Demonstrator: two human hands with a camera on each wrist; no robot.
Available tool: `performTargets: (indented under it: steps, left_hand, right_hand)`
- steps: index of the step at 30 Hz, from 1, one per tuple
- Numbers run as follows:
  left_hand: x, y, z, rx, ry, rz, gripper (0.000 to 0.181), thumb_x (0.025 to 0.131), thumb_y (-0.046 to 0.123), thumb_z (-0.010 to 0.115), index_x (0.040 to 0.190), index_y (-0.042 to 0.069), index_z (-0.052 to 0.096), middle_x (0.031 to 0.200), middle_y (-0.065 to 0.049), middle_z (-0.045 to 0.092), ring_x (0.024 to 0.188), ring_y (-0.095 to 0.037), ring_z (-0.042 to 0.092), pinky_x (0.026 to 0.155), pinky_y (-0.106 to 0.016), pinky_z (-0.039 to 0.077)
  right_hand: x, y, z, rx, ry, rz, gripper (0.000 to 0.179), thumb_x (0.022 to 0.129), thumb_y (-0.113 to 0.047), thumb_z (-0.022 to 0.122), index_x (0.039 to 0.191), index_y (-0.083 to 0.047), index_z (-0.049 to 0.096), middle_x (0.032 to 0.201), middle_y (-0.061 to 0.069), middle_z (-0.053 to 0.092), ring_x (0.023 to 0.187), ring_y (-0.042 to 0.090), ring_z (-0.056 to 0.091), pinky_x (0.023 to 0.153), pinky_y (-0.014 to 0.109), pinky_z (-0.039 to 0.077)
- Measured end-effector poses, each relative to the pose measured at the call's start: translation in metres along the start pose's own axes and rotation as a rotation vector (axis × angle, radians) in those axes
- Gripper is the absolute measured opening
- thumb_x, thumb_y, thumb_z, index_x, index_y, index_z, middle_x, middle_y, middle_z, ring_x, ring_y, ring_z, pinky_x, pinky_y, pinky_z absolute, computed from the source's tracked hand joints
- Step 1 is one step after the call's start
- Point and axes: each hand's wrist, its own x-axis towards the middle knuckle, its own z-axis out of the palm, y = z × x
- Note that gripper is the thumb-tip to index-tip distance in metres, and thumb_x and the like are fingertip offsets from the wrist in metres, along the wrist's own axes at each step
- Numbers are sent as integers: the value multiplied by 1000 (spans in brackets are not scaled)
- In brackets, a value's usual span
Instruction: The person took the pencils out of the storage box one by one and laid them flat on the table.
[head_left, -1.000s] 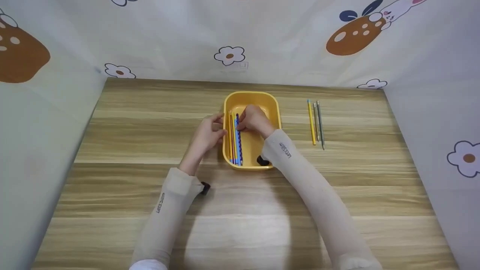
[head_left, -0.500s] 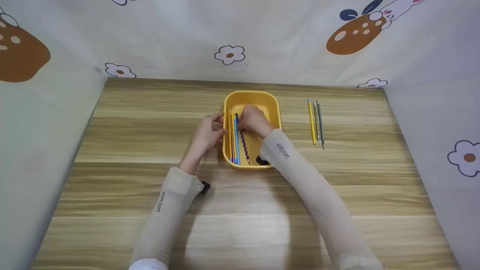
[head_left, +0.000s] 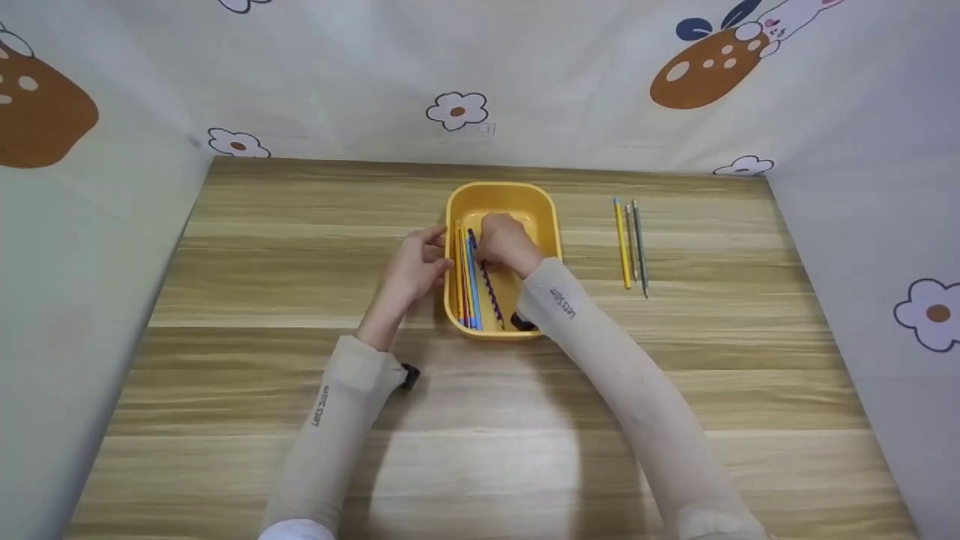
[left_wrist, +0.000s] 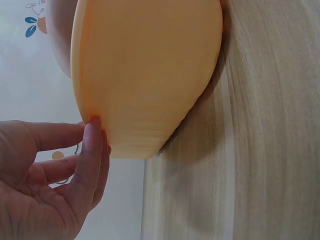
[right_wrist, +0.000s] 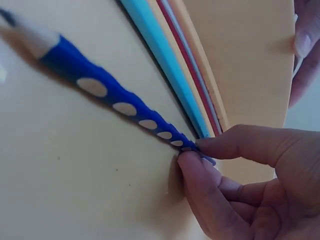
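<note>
Swinging away from the other pencils (right_wrist: pixel 163 57), the spotted pencil (right_wrist: pixel 107 97) is singled out, pinched by the right hand's (head_left: pixel 506 241) fingers.

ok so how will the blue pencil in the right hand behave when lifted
The blue pencil should stay stiff: its sharpened end shows bare wood. Its slim body suggests it's light. Its wavy side probably gives the right hand some grip.
</note>
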Motion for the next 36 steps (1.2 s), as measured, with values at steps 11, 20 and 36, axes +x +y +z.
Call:
performTargets:
  steps: [11,20,36]
  left_hand:
    - [-1,-2,0,0,6,21,61,94,-4,59,151,6,40,140,-16,52,120,-31,64,89,-41,62]
    - [0,-2,-1,3,1,14,61,95,-3,59,152,5,39,142,-17,50,122,-30,62,87,-33,62]
    - [0,-2,0,-2,-13,5,59,96,-3,58,152,5,39,142,-16,50,122,-30,62,85,-32,62]
  right_hand:
    - [2,1,0,-57,16,-33,20,75,3,72,69,-9,57,69,5,62,57,16,61,51,23,56]
    - [10,12,-6,196,-78,57,12,86,-3,74,95,4,73,83,11,71,60,13,66,61,24,62]
    - [7,19,-19,359,-54,41,12,90,-5,72,99,-1,65,92,8,65,75,14,65,65,22,61]
